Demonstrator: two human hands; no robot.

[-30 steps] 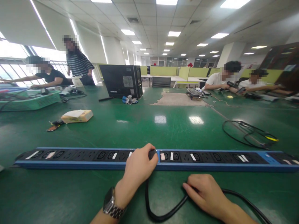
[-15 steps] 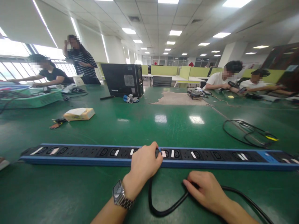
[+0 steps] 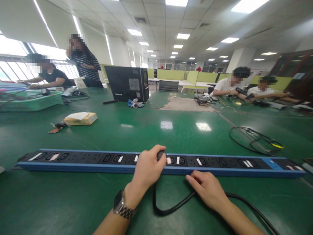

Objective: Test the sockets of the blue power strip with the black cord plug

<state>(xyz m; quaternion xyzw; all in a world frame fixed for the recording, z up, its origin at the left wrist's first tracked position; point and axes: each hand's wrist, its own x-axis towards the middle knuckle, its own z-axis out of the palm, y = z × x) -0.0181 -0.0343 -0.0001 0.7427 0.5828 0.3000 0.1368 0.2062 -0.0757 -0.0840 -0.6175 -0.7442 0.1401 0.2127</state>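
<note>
A long blue-and-black power strip (image 3: 212, 162) lies across the green table, its row of sockets facing up and several marked with white tape. My left hand (image 3: 150, 166), with a metal-banded watch at the wrist, is closed around a black plug (image 3: 160, 155) at the strip's middle. Whether the plug's pins sit in a socket is hidden by the fingers. From beneath that hand a thick black power cable (image 3: 168, 211) loops toward me and runs under my right hand (image 3: 207, 189). The right fingers are curled around the cable, just in front of the strip.
Beyond the strip stand a black computer case (image 3: 129, 84), gloves (image 3: 135, 103) and a tissue pack (image 3: 80, 118). A coiled cable (image 3: 254, 140) lies at right, a green basket (image 3: 31, 101) at far left. Several people are at the table's far sides.
My left hand has tipped up a little, so more of the plug shows above the strip. My right hand has shifted slightly toward the strip. The whole view has moved a little.
</note>
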